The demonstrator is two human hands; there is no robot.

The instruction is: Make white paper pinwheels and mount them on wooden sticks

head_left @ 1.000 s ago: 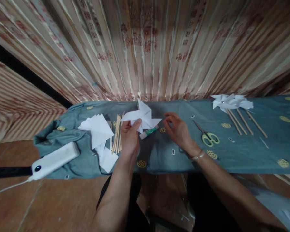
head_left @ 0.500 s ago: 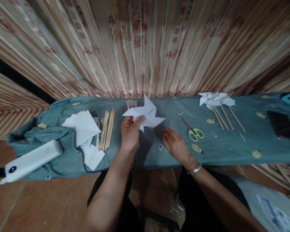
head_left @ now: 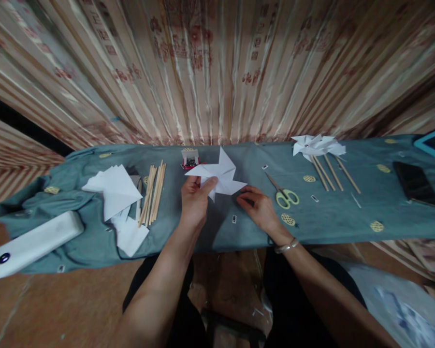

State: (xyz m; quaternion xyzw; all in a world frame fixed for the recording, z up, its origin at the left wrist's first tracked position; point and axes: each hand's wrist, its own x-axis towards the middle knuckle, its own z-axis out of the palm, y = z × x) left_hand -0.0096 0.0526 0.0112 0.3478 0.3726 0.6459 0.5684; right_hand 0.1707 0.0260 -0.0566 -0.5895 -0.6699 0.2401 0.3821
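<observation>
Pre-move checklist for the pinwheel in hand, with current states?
1. Grip: left hand pinches pinwheel at its lower edge: ok.
2. Shape: pinwheel vanes folded, no tear in view: ok.
3. Free hand: right hand empty: cannot tell; its fingers curl down on the cloth.
4. Supply: sticks lie bundled left of the left hand: ok.
5. Hazard: scissors lie apart from the right hand, blades shut: ok.

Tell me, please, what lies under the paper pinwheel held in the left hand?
Only the teal cloth shows below the paper pinwheel that the left hand holds up; whatever lies directly beneath its blades is covered.
</observation>
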